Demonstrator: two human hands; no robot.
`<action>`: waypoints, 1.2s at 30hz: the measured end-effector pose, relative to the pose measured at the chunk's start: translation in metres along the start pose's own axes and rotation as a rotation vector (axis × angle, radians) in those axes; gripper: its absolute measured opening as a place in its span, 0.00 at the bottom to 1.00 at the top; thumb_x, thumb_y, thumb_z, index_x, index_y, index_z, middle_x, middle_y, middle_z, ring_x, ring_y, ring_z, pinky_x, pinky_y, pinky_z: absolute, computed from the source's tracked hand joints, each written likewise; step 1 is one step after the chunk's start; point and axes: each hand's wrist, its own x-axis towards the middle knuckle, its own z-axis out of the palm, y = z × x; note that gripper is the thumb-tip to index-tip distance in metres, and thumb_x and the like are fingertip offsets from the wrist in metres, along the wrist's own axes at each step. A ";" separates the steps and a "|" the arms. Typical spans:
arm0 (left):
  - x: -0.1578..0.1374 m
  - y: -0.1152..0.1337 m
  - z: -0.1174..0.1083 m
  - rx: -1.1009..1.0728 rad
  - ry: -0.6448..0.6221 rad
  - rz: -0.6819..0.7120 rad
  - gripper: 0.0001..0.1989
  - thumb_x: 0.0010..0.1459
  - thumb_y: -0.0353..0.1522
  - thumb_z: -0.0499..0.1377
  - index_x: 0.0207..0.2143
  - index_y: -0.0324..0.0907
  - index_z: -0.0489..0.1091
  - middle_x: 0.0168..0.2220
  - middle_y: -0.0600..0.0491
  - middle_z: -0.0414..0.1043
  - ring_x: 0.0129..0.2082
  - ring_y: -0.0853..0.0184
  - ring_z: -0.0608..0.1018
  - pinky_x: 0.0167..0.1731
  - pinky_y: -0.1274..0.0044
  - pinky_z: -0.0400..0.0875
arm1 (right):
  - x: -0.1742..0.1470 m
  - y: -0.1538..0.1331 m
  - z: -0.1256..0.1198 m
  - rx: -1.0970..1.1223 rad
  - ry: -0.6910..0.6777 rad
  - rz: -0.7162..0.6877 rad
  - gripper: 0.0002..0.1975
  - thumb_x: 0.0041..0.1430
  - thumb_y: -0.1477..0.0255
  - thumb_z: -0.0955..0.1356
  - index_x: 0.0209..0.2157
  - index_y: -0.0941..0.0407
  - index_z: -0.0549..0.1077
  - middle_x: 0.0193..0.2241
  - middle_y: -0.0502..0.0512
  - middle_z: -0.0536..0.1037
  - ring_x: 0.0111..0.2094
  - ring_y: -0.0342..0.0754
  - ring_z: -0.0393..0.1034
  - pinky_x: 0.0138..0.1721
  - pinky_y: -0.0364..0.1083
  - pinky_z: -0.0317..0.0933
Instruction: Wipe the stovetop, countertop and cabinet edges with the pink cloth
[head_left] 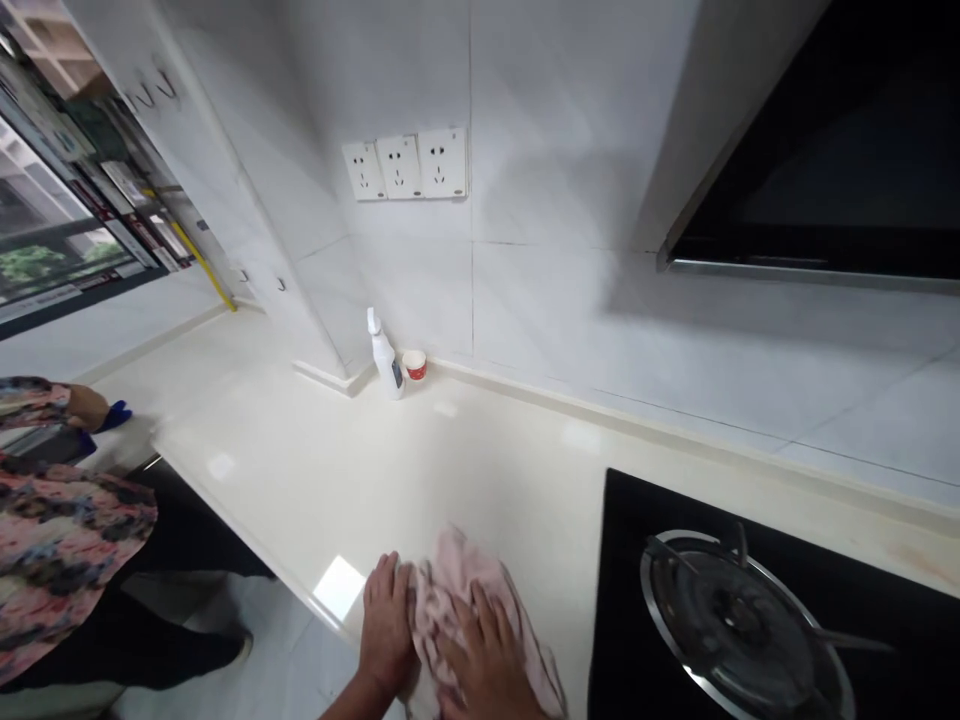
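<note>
Head view on my feed: a pale tiled wall (555,190) fills the back, with the cream counter (360,470) running below it. A dark hood (817,150) hangs at upper right, over the black hob (622,620). At far left another person (67,560) stands by the counter's edge. The pink cloth (495,580) lies rumpled near the counter's front, just beside the hob, its far tip blurred.

I see the right hand (487,650) spread on top of it, fingers loose and apart, clenching nothing. The left hand (388,615) lies along the cloth's left edge, fingers stretched forward; its thumb is hidden, so I cannot tell whether it pinches any fabric. By my judgement, flat palms and even pressure suit this best, with the folds between the hands smoothed out and the hob's edge given room. The bottle (386,362) and little cup (414,365) stand well apart, by the wall.
</note>
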 end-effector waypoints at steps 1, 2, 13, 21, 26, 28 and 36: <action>-0.001 0.000 0.000 -0.020 0.001 -0.007 0.21 0.64 0.30 0.51 0.58 0.43 0.68 0.62 0.42 0.66 0.64 0.52 0.66 0.58 0.53 0.67 | -0.012 0.005 0.003 -0.008 0.005 -0.020 0.34 0.55 0.54 0.71 0.64 0.35 0.64 0.69 0.50 0.60 0.68 0.71 0.50 0.64 0.67 0.49; -0.002 0.000 0.000 -0.043 0.000 -0.017 0.21 0.64 0.31 0.52 0.59 0.43 0.68 0.62 0.42 0.66 0.64 0.52 0.66 0.58 0.53 0.68 | -0.021 0.014 0.004 -0.022 0.017 -0.005 0.34 0.55 0.53 0.71 0.63 0.34 0.65 0.68 0.50 0.62 0.68 0.70 0.52 0.63 0.66 0.52; 0.042 -0.129 -0.041 -0.083 -0.001 0.188 0.20 0.67 0.36 0.55 0.60 0.47 0.67 0.57 0.45 0.73 0.58 0.56 0.74 0.54 0.62 0.74 | 0.084 0.168 -0.069 -0.343 0.111 0.847 0.34 0.64 0.49 0.58 0.66 0.49 0.64 0.69 0.63 0.56 0.69 0.68 0.47 0.65 0.65 0.43; 0.048 -0.153 -0.038 -0.050 -0.028 0.062 0.25 0.65 0.39 0.57 0.63 0.49 0.61 0.67 0.44 0.61 0.67 0.51 0.63 0.57 0.56 0.70 | 0.270 0.177 -0.098 -0.206 0.094 0.972 0.35 0.64 0.51 0.58 0.69 0.50 0.58 0.71 0.68 0.48 0.69 0.74 0.41 0.63 0.69 0.40; 0.043 -0.153 -0.041 -0.113 -0.043 0.016 0.28 0.67 0.36 0.54 0.67 0.52 0.54 0.69 0.44 0.55 0.69 0.52 0.59 0.60 0.54 0.68 | 0.355 0.080 -0.060 -0.120 -0.052 0.666 0.33 0.63 0.52 0.63 0.67 0.41 0.59 0.72 0.55 0.49 0.72 0.66 0.35 0.66 0.64 0.35; 0.042 -0.155 -0.042 -0.144 -0.030 -0.008 0.29 0.67 0.35 0.53 0.68 0.55 0.51 0.70 0.46 0.52 0.70 0.53 0.58 0.61 0.54 0.66 | 0.356 0.023 -0.035 -0.086 -0.085 0.457 0.32 0.62 0.54 0.65 0.67 0.40 0.60 0.73 0.52 0.46 0.72 0.69 0.36 0.67 0.66 0.33; 0.041 -0.154 -0.045 -0.235 0.024 -0.043 0.32 0.66 0.42 0.53 0.69 0.49 0.49 0.71 0.42 0.48 0.70 0.49 0.57 0.62 0.53 0.63 | 0.172 -0.092 0.035 0.078 -0.126 -0.005 0.33 0.60 0.59 0.68 0.66 0.40 0.61 0.73 0.48 0.46 0.73 0.66 0.32 0.69 0.67 0.33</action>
